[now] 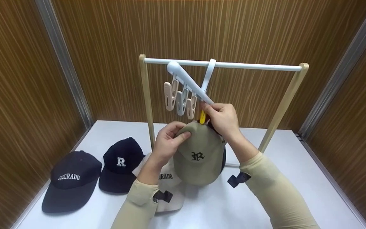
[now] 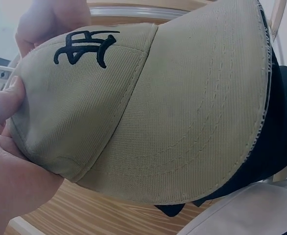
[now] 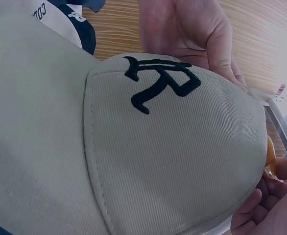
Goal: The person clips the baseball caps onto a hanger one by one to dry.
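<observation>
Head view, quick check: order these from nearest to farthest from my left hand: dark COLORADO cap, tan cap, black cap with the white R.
1. Tan cap: pinched in the left hand.
2. Black cap with the white R: left of that hand, on the table.
3. Dark COLORADO cap: farther left, on the table.

Ribbed matt cloth cap (image 1: 189, 171), smooth, seemingly plastic clips (image 1: 180, 103), wood-grained panels (image 1: 113, 38), pale wooden rack posts (image 1: 148, 105)
</observation>
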### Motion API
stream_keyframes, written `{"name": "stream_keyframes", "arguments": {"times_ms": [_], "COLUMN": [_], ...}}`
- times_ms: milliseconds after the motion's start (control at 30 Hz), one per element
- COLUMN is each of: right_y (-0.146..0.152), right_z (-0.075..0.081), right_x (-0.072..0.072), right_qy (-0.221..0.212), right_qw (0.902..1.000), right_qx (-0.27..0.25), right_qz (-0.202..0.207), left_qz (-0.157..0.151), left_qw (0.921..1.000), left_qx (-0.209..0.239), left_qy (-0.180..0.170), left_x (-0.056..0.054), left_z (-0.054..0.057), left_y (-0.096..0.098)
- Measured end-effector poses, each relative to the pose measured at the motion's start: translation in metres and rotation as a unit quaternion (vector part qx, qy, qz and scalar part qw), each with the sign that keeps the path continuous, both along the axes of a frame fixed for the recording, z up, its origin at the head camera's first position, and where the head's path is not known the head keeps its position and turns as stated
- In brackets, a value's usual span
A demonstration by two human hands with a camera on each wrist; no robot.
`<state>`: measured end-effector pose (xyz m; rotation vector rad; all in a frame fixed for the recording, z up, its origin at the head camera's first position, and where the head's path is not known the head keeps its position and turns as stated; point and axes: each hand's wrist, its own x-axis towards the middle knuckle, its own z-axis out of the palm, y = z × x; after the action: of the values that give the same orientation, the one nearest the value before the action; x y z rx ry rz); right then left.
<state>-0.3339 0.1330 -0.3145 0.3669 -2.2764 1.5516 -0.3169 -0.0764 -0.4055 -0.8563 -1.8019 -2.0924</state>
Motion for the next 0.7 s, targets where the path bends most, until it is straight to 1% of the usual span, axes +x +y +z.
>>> {"name": "stream_keyframes", "arguments": {"times_ms": [200, 400, 567, 700], "right_y": [0.000, 0.004, 0.004, 0.004], "right_z": [-0.001, -0.003, -0.003, -0.003], "right_x": [-0.001, -0.001, -0.001, 0.000], "right_qy": [-0.005, 0.000, 0.008, 0.009], "right_qw": [1.0000, 1.0000, 0.9999, 0.9998], "right_qx": [0.001, 0.007, 0.013, 0.015], "right_qz": [-0.001, -0.006, -0.006, -0.011], "left_qz": [0.010, 0.002, 0.003, 0.006], "left_qw": [0.9999, 0.9999, 0.9995, 0.9993], "left_qx": [0.000, 0.006, 0.023, 0.028], "left_qy": [-0.005, -0.014, -0.024, -0.026], "left_x": [0.000, -0.002, -0.001, -0.001], "left_z": [0.001, 0.000, 0.001, 0.002], "left_y": [0.003, 0.010, 0.013, 0.015]}}
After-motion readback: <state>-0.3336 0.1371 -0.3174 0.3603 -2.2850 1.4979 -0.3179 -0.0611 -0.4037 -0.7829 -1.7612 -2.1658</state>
